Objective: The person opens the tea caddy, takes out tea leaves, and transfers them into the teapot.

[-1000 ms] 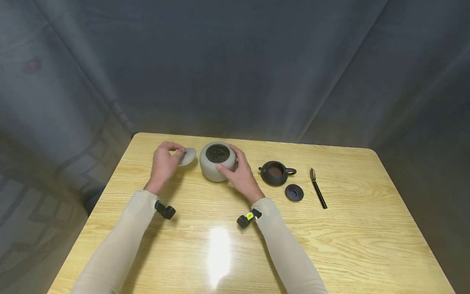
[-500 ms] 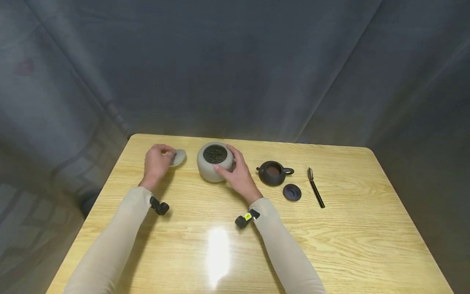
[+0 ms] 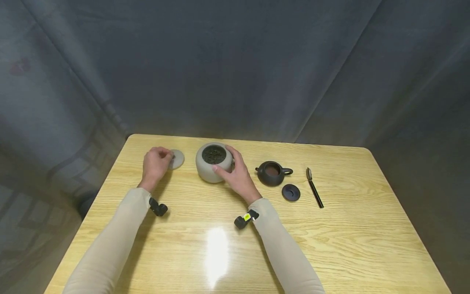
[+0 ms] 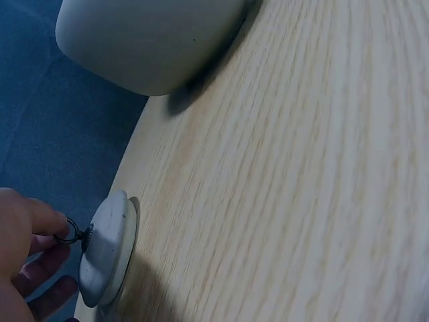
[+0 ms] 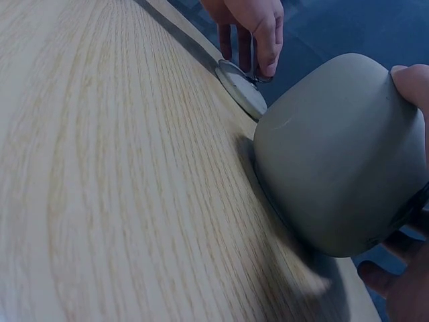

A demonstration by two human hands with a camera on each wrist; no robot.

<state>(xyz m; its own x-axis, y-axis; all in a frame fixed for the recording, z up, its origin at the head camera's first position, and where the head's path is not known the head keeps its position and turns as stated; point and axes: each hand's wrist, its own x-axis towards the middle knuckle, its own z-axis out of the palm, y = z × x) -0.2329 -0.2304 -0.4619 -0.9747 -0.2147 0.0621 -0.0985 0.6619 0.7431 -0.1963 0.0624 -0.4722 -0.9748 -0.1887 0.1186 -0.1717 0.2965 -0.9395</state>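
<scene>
The wooden table (image 3: pixel 349 228) bears every item. The grey jar (image 3: pixel 208 173) stands upright and uncovered, dark contents visible, within reach of both hands. The dark teapot (image 3: pixel 269 178), also uncovered, sits to its right. The grey lid (image 3: pixel 178 159) lies left of the jar; full contact with the table cannot be confirmed. The black lid (image 3: pixel 291 192) is near the teapot, the slim tool (image 3: pixel 315 193) farther right. The right hand (image 3: pixel 238 177) grips the jar, fingers spread wide, presumably steadying it. The left hand (image 3: pixel 156 163) pinches the grey lid's small ring (image 4: pixel 80 233), apparently for control.
</scene>
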